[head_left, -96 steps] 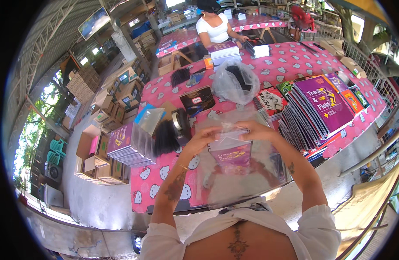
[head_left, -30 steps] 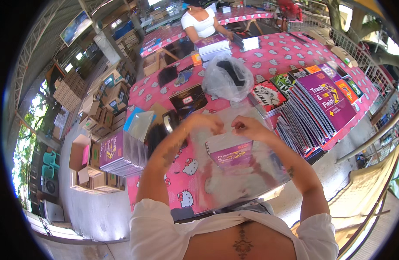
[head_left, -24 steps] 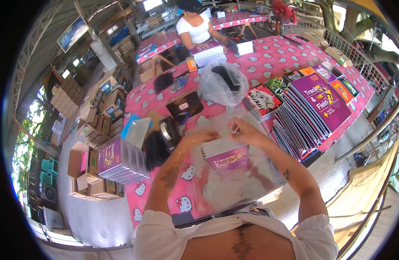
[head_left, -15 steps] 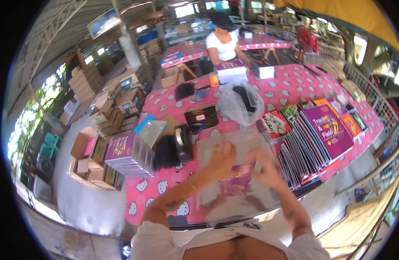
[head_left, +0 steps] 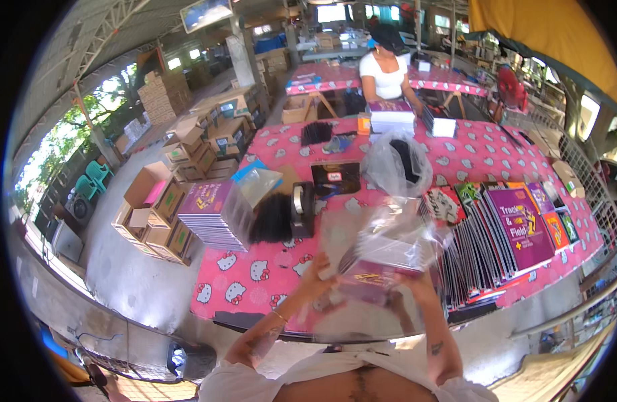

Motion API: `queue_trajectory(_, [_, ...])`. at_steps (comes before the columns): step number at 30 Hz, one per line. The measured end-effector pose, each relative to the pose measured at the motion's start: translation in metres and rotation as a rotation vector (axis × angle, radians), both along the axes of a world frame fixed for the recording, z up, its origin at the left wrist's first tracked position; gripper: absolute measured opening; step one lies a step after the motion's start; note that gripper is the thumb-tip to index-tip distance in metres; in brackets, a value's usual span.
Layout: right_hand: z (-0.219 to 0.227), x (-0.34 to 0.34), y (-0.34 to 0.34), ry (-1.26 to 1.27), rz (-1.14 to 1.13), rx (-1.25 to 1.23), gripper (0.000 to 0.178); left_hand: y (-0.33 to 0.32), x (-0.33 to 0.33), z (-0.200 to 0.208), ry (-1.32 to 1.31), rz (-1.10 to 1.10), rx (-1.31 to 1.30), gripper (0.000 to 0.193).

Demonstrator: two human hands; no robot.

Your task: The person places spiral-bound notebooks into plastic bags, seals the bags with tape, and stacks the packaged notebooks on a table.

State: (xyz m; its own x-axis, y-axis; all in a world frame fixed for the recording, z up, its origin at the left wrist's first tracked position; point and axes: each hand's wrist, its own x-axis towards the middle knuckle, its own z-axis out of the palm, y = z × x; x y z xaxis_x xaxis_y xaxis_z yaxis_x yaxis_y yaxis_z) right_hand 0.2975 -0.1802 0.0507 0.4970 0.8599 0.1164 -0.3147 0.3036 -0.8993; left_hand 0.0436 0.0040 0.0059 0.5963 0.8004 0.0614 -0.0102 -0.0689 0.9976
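A purple-covered book bundle (head_left: 372, 273) in loose, shiny clear plastic (head_left: 405, 231) is tilted up in front of me, blurred by motion. My right hand (head_left: 413, 283) grips its near right corner. Beside its left edge is my left hand (head_left: 317, 278), fingers apart; whether they touch the bundle is unclear. Under both hands lies a clear plastic sheet (head_left: 338, 231) on the pink patterned tablecloth (head_left: 231, 288). To the right, a long fanned row of books (head_left: 479, 248) ends in a purple one (head_left: 519, 224). At the left stands a stack of purple books (head_left: 208, 208) with plastic covers.
A black tape dispenser (head_left: 301, 209), black bristly bundle (head_left: 271, 220), dark folder (head_left: 336, 178) and clear bag (head_left: 397, 164) lie beyond my hands. Cardboard boxes (head_left: 154, 221) stand on the floor at left. Across the table, a person (head_left: 387, 75) stands behind stacked books (head_left: 391, 119).
The purple bundle has come up off the plastic sheet into my right hand. My hands have drawn apart and nearer to me. The head view has turned left.
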Motion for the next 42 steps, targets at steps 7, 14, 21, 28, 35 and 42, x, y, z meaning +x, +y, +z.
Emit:
queue_trajectory(7, [0.039,0.021,0.008,-0.314,-0.027,-0.185,0.042,-0.009,0.049,0.102,0.125,-0.145,0.562,0.064])
queue_trajectory(14, [0.111,0.020,0.001,-0.503,-0.164,-0.153,0.032,0.016,0.063,0.134,-0.124,-0.028,0.357,0.032])
queue_trajectory(21, [0.186,-0.075,0.028,-1.527,-0.432,-0.124,0.037,0.203,-0.012,0.014,0.242,0.435,0.152,0.024])
queue_trajectory(28, [0.176,-0.075,0.071,-1.568,-0.215,-0.497,0.041,0.199,0.010,-0.012,-0.056,0.260,-0.160,0.014])
queue_trajectory(35, [0.166,-0.083,0.076,-1.345,-0.355,-0.472,0.045,0.190,-0.012,0.005,0.537,0.270,0.277,0.011])
queue_trajectory(42, [0.172,-0.095,0.078,-1.515,-0.488,-0.434,0.047,0.132,0.014,0.120,0.061,-0.218,0.514,0.017])
